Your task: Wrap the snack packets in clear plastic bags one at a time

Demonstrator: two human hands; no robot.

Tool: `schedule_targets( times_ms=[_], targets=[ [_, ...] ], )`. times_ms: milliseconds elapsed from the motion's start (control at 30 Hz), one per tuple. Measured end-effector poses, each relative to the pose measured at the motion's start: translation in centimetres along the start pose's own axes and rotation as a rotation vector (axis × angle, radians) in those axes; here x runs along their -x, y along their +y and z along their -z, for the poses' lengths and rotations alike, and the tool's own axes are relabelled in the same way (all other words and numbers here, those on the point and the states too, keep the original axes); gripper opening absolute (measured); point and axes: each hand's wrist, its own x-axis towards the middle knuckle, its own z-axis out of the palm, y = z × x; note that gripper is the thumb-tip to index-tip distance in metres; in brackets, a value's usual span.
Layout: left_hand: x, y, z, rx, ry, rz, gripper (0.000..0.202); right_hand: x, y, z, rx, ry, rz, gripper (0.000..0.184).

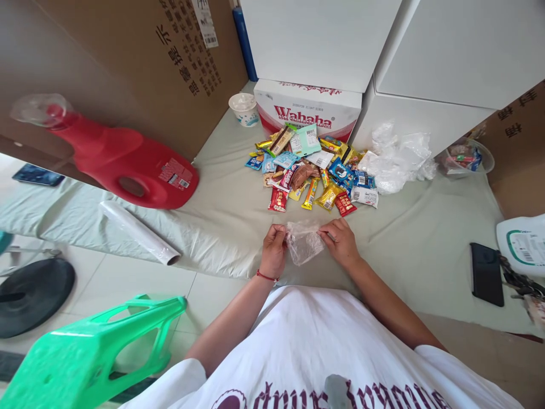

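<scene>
My left hand and my right hand each pinch one top corner of a small clear plastic bag, which hangs between them just above the pale green cloth. Both hands have their fingers closed on the bag's rim. A red string bracelet circles my left wrist. Just beyond the bag lies a pile of wrapped snacks in red, yellow and blue packets.
A red detergent jug lies on its side at left, with a roll of clear film below it. More crumpled clear bags, a Wahaha carton, a paper cup, a black phone and a green stool surround the cloth.
</scene>
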Motion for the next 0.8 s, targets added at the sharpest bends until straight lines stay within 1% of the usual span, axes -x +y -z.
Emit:
schedule_targets(
  times_ms=[100,200,267,333,467,533,567,600,633,700,733,767,800],
  targets=[
    [-0.1,0.1,-0.2,0.112,0.057,0.070,0.032,0.6,-0.1,0.7,-0.042,0.023,0.007,0.022],
    [-0.5,0.0,-0.2,0.114,0.181,0.051,0.031,1.4,-0.4,1.6,-0.099,0.061,-0.030,0.020],
    [-0.9,-0.1,-0.1,0.072,0.270,0.027,0.030,2.0,-0.5,2.3,-0.154,0.092,-0.096,0.019],
    [-1.3,0.0,0.1,0.042,0.307,0.017,0.030,2.8,-0.3,2.8,-0.232,0.115,-0.211,0.019],
    [-1.8,0.5,0.4,0.084,0.303,-0.003,0.033,4.4,1.5,3.2,-0.451,0.145,-0.556,0.027],
    [-1.8,0.8,0.4,0.094,0.314,-0.017,0.035,5.0,2.7,3.6,-0.485,0.097,-0.672,0.032],
    [-1.7,0.9,0.3,0.086,0.318,-0.025,0.035,5.2,3.2,4.1,-0.461,0.059,-0.693,0.033],
    [-1.6,1.0,0.3,0.074,0.315,-0.037,0.035,5.2,3.5,4.7,-0.401,0.039,-0.688,0.033],
    [-1.4,1.1,0.2,0.059,0.306,-0.056,0.035,5.1,3.6,5.4,-0.311,0.056,-0.661,0.031],
    [-0.8,1.3,-0.2,0.018,0.269,-0.115,0.036,4.2,2.7,7.0,-0.105,0.201,-0.551,0.027],
    [-0.5,1.5,-0.5,-0.008,0.248,-0.149,0.036,3.6,1.7,7.7,-0.030,0.287,-0.474,0.025],
    [0.0,1.6,-0.9,-0.034,0.227,-0.181,0.037,2.8,0.5,8.2,0.008,0.342,-0.389,0.023],
    [0.4,1.8,-1.4,-0.058,0.207,-0.211,0.037,2.0,-1.1,8.4,-0.003,0.335,-0.301,0.022]
  ],
)
